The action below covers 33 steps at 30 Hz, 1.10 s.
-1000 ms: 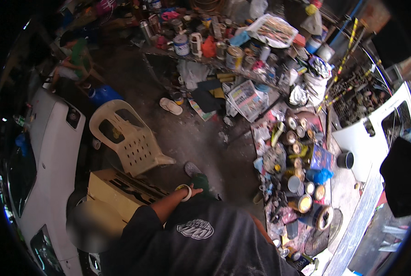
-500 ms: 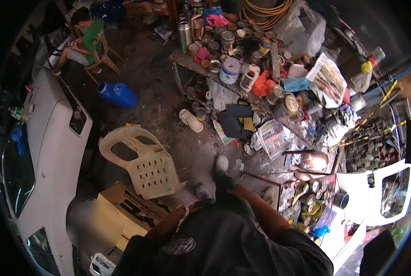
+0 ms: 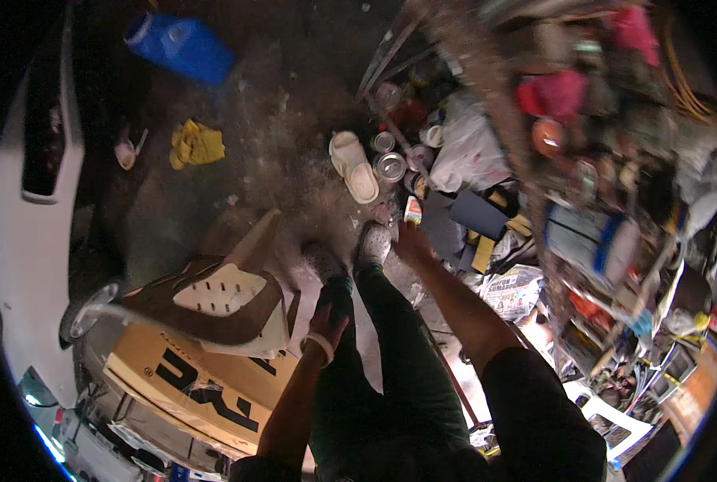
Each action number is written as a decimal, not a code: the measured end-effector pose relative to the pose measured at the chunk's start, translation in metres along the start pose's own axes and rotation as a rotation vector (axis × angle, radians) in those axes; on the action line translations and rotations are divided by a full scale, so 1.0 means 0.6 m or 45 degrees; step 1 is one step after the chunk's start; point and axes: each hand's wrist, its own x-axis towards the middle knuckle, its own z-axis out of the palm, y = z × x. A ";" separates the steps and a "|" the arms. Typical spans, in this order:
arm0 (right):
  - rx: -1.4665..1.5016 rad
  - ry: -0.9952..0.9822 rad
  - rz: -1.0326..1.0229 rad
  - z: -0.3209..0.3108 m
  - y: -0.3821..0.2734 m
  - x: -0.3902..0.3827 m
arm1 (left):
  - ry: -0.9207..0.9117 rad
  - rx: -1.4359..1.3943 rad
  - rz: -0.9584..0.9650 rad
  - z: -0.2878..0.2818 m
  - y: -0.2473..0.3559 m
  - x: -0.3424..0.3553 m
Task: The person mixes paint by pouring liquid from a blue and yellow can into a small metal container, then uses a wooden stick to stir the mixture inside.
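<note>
My left hand (image 3: 329,323), with a pale band at its wrist, rests on my left leg near the knee, fingers laid against the dark green trousers. My right hand (image 3: 412,247) reaches down low beside my right clog (image 3: 374,245); its fingers are blurred and partly hidden. Just beyond it is a small, brightly coloured printed piece (image 3: 413,210), and I cannot make out whether the fingers touch it. Dark sheets (image 3: 479,215) with yellowish pieces lie on the floor to the right of that hand. A pair of cream slippers (image 3: 354,167) lies farther ahead.
On the left are a tipped plastic chair (image 3: 222,293), a cardboard box (image 3: 194,386) and a white car body (image 3: 29,265). A blue plastic drum (image 3: 180,48) and yellow cloth (image 3: 197,145) lie farther off. Tins (image 3: 391,166) and a plastic bag (image 3: 467,149) sit by the cluttered bench (image 3: 503,104).
My view has tipped down and come closer to the floor. My right hand has left my thigh and stretched down beside my foot. My left hand remains on my leg, lower down.
</note>
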 end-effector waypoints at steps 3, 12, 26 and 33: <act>-0.060 0.639 -0.339 0.017 0.069 0.203 | -0.053 -0.182 0.016 0.054 0.076 0.118; -0.703 0.535 -0.091 0.043 0.038 0.542 | -0.052 -0.272 0.052 0.146 0.078 0.232; 0.047 0.091 -0.223 -0.055 -0.107 0.115 | 0.783 -0.091 0.361 0.078 0.118 0.272; 0.374 -0.335 -0.340 -0.066 -0.122 0.025 | 0.818 -0.066 0.588 0.086 0.091 0.274</act>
